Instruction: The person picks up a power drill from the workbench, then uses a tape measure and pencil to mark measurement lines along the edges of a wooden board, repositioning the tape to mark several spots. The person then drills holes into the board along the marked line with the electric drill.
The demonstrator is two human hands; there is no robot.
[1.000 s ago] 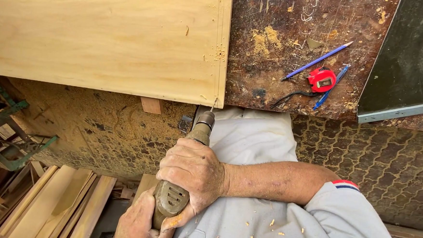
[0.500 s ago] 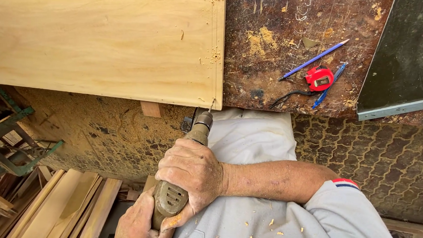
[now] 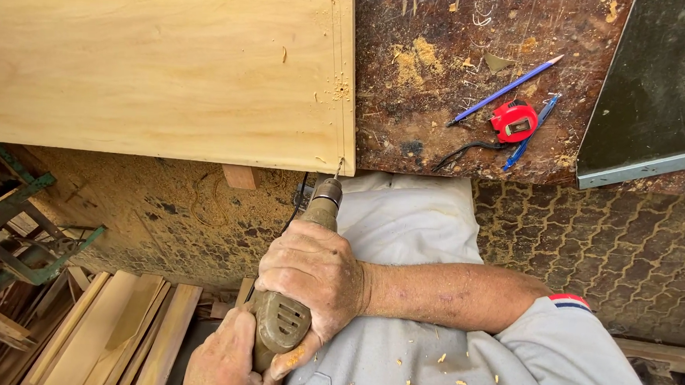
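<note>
A dull green electric drill [image 3: 294, 291] points away from me, its thin bit touching the near right corner of a pale plywood panel [image 3: 162, 66]. My right hand [image 3: 311, 273] wraps over the drill's body. My left hand [image 3: 220, 358] cups the drill's rear end from below, at the bottom edge of the view. The panel lies on a stained, scarred workbench [image 3: 440, 119]. A row of small drilled holes with sawdust runs along the panel's right edge.
On the bench to the right lie a blue pencil [image 3: 508, 88], a red tape measure [image 3: 514, 121] and a blue pen [image 3: 531, 132]. A dark sheet with a metal edge [image 3: 660, 92] fills the right corner. Wooden boards [image 3: 109, 329] and a green metal frame [image 3: 13, 222] stand on the sawdust floor at left.
The view has shifted slightly, so the panel sits a little to the left. Both hands keep their hold on the drill, with the bit still at the panel's corner.
</note>
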